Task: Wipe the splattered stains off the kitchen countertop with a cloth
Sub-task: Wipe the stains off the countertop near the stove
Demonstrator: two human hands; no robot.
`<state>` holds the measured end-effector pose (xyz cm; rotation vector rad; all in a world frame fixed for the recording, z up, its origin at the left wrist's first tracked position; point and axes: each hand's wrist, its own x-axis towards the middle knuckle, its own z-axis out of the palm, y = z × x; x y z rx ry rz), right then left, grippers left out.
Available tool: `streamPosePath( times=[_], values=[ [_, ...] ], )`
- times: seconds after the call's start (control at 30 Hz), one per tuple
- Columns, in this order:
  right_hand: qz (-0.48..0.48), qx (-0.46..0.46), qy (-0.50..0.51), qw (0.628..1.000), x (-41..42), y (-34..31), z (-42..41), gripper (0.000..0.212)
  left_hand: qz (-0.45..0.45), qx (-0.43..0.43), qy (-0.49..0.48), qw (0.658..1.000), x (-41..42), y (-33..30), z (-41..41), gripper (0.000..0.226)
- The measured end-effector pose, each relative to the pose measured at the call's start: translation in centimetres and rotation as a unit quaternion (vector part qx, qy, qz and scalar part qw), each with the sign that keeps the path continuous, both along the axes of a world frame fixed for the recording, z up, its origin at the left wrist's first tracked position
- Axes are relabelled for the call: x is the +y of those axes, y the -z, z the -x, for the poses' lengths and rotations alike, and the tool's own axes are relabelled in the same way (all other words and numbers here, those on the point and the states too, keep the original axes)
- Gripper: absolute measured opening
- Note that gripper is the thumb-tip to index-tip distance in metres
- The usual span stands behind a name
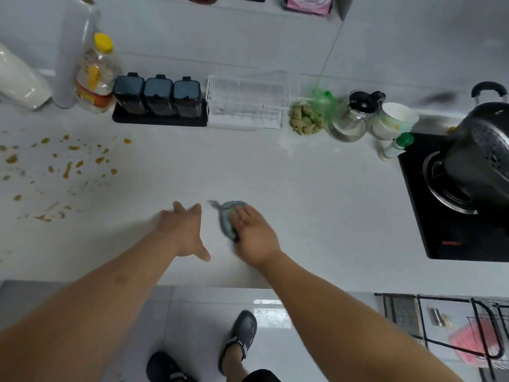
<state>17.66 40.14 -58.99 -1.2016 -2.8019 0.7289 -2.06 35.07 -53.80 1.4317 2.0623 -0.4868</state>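
Brown-orange stains [66, 166] are splattered over the left part of the white countertop [303, 188]. A small grey-blue cloth [227, 216] lies bunched on the counter near the front middle. My right hand [254, 234] lies on top of the cloth with fingers stretched forward, covering its right side. My left hand [184, 230] rests flat on the bare counter just left of the cloth, fingers spread and holding nothing. The stains are well to the left of both hands.
Along the back wall stand an oil bottle [95, 75], three dark spice jars [158, 97] on a tray, a clear rack [248, 102], ginger pieces [305, 119], a glass jug [354, 117] and a white cup [395, 119]. A black hob [451, 244] with a pot [482, 158] fills the right.
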Motion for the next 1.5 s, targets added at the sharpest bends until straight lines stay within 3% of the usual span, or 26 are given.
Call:
streamPosePath(
  times=[0.1, 0.2, 0.33, 0.63, 0.83, 0.9, 1.03, 1.13, 1.2, 1.4, 1.5],
  values=[
    [-0.047, -0.025, 0.124, 0.991, 3.5, 0.1, -5.6, 0.058, -0.049, -0.081, -0.024, 0.995, -1.0, -0.5, 1.7, 0.134],
    [-0.031, -0.075, 0.292, 0.953, 6.0, 0.6, -10.5, 0.053, -0.109, -0.144, -0.096, 0.979, -3.4, -0.3, 4.0, 0.122],
    [0.001, -0.122, 0.412, 0.903, 5.8, 0.7, -10.7, 0.062, -0.145, -0.138, -0.164, 0.966, -6.5, 0.1, 6.8, 0.093],
    [-0.020, -0.179, 0.177, 0.968, -2.2, 0.1, 9.5, 0.071, -0.170, -0.053, -0.214, 0.961, -16.8, -0.3, 17.0, 0.022],
    [-0.046, -0.191, 0.049, 0.979, -9.3, -0.1, 23.8, 0.070, -0.167, -0.041, -0.294, 0.940, -24.6, 0.4, 23.0, 0.017],
    [-0.038, -0.176, 0.018, 0.983, -12.3, 0.0, 27.7, 0.071, -0.167, -0.030, -0.310, 0.935, -26.6, 0.6, 24.9, 0.026],
    [-0.022, -0.121, -0.070, 0.990, -17.5, 0.0, 31.6, 0.079, -0.175, -0.036, -0.304, 0.936, -26.9, -0.2, 27.1, 0.019],
    [-0.014, -0.108, -0.127, 0.986, -18.0, -0.3, 30.6, 0.078, -0.166, -0.046, -0.307, 0.936, -25.4, -0.9, 27.3, 0.028],
    [-0.024, -0.114, -0.122, 0.986, -16.4, -0.5, 29.3, 0.074, -0.136, -0.065, -0.301, 0.942, -23.9, -1.3, 26.9, 0.026],
    [-0.017, -0.160, 0.027, 0.987, -8.6, -1.0, 24.5, 0.072, -0.110, -0.097, -0.334, 0.931, -19.2, -0.9, 25.8, 0.028],
    [-0.005, -0.178, 0.054, 0.983, -4.8, -1.0, 23.8, 0.074, -0.009, -0.114, -0.311, 0.943, -17.0, 0.0, 25.3, 0.057]
  ],
)
